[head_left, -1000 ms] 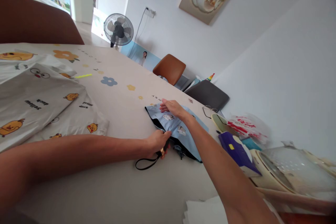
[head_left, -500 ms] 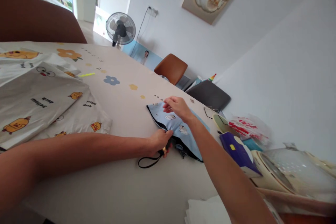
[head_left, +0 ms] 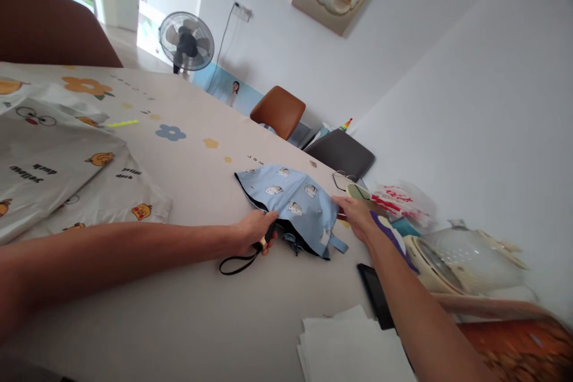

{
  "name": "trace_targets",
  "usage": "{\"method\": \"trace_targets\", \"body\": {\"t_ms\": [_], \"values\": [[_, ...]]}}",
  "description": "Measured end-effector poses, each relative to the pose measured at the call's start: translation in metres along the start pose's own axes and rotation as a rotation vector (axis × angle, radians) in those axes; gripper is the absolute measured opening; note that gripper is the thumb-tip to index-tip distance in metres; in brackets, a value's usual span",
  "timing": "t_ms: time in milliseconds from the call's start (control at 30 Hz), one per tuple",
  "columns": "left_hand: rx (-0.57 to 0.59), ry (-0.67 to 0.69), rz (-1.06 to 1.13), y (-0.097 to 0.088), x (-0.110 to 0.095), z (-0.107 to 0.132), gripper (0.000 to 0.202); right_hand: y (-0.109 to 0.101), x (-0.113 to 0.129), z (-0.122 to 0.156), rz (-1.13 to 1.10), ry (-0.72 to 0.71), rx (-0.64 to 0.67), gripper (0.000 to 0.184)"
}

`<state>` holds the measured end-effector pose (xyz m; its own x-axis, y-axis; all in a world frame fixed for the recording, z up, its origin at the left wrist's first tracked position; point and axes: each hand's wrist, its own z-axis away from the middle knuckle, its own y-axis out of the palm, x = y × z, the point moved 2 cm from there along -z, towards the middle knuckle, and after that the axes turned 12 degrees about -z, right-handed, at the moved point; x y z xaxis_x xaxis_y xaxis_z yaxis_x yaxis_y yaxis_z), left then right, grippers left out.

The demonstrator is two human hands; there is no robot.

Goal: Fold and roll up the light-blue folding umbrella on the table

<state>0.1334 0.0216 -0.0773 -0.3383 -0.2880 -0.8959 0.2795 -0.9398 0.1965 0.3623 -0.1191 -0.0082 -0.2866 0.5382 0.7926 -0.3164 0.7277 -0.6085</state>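
Note:
A folded light-blue umbrella (head_left: 290, 200) with small printed figures and a black lining lies on the table (head_left: 188, 304). My left hand (head_left: 251, 231) is closed round its black handle, whose wrist strap (head_left: 235, 264) loops onto the tabletop. My right hand (head_left: 358, 218) rests at the right edge of the blue canopy, fingers curled at the cloth near its closing tab (head_left: 338, 245).
Folded duck-print cloth (head_left: 58, 167) lies at the left. A black phone (head_left: 375, 301) and white papers (head_left: 353, 349) sit near the front edge. Glasses (head_left: 342, 180), a purple book, a plastic bag and a cream appliance (head_left: 465, 259) crowd the right. Brown chairs (head_left: 277, 110) stand beyond.
My right hand has moved from the far top of the canopy to its right edge near the tab. The canopy lies spread flatter. My left hand stays on the handle.

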Motion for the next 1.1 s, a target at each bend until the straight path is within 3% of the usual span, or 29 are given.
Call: {"method": "trace_targets", "body": {"t_ms": [233,400,600,867,967,1100], "values": [[-0.01,-0.034,0.031,0.001,-0.004,0.004,0.025,-0.001,0.002,0.007,0.021,0.032,-0.071,0.033],[-0.03,-0.036,0.027,0.001,-0.005,0.006,0.023,0.004,0.0,0.029,-0.095,0.232,0.068,0.03],[-0.028,-0.019,0.007,0.001,-0.005,0.007,0.026,0.012,-0.005,0.05,-0.242,0.311,0.05,0.027],[-0.031,-0.035,0.006,0.0,-0.005,0.007,0.027,0.023,-0.01,0.071,-0.359,0.437,0.32,0.025],[-0.026,-0.041,0.015,0.0,-0.006,0.008,0.027,0.011,-0.004,0.072,-0.417,0.406,0.3,0.026],[-0.028,-0.065,0.038,0.0,-0.009,0.011,0.025,-0.007,0.013,0.07,-0.511,0.313,0.163,0.015]]}}
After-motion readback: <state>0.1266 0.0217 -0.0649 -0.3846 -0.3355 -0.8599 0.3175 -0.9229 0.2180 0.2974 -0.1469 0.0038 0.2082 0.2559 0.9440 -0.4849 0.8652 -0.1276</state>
